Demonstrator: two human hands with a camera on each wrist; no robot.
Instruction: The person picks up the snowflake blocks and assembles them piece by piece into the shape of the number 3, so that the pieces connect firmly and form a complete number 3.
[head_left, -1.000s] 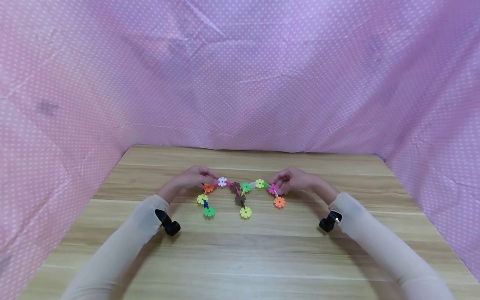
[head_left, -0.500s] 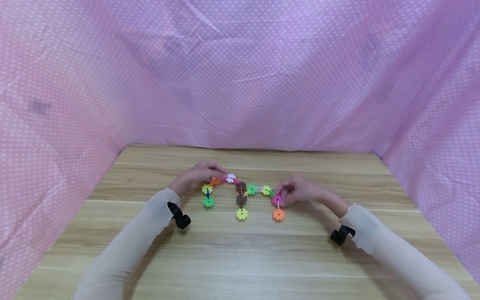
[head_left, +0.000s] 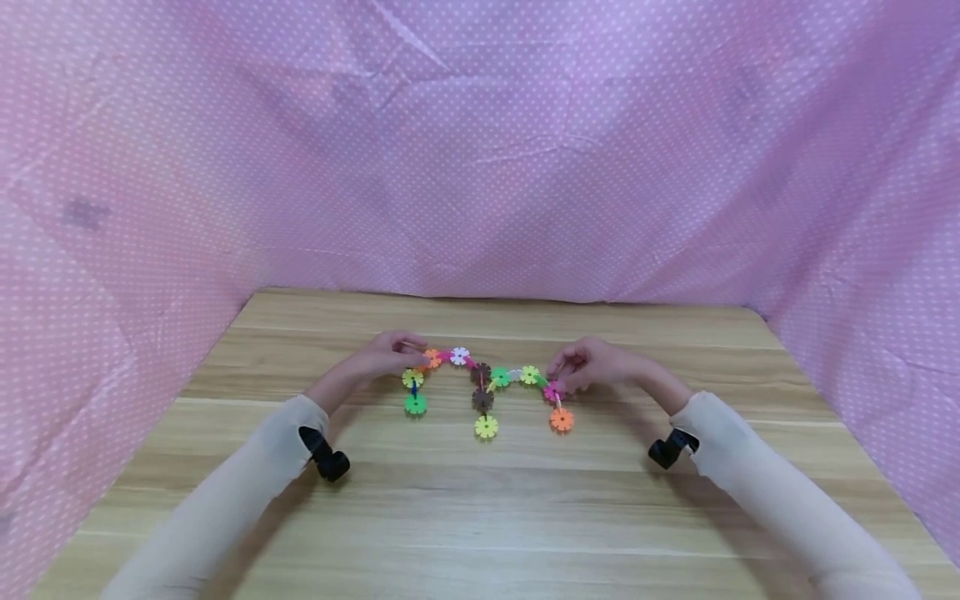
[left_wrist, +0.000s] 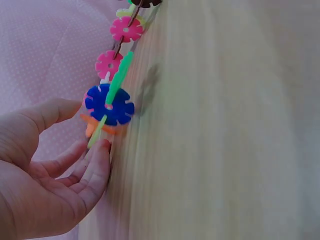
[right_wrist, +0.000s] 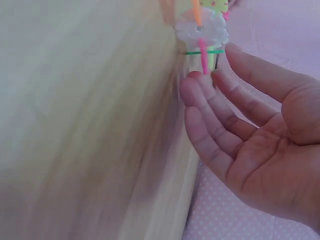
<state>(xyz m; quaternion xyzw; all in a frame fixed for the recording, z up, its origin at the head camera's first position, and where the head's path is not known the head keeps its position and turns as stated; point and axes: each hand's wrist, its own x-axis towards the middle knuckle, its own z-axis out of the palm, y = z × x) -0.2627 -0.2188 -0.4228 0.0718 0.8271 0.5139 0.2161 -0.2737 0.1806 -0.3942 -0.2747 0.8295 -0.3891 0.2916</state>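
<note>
A chain of interlocking plastic flower discs [head_left: 482, 400] in mixed colours lies across the wooden table, with three short strands pointing toward the person. My left hand [head_left: 390, 354] has thumb and fingertips around the orange disc [head_left: 432, 358] at the chain's left bend. In the left wrist view a blue disc [left_wrist: 120, 102] stands edge-up just beyond those fingertips. On the other side, my right hand [head_left: 592, 364] pinches the magenta disc [head_left: 552, 391] at the right bend. A whitish disc [right_wrist: 214, 32] shows past its fingers in the right wrist view. Fingers partly hide both contact spots.
The wooden table [head_left: 480, 517] reaches forward to a pink polka-dot curtain [head_left: 480, 167], which hangs behind and along both sides. Each sleeve carries a small black wrist camera [head_left: 330, 462] near the cuff.
Over the last second the chain's right part shifts toward the person, then slightly back. The left strand straightens and moves away. Since half a second ago the orange disc turns flatter; the left hand draws back leftward.
</note>
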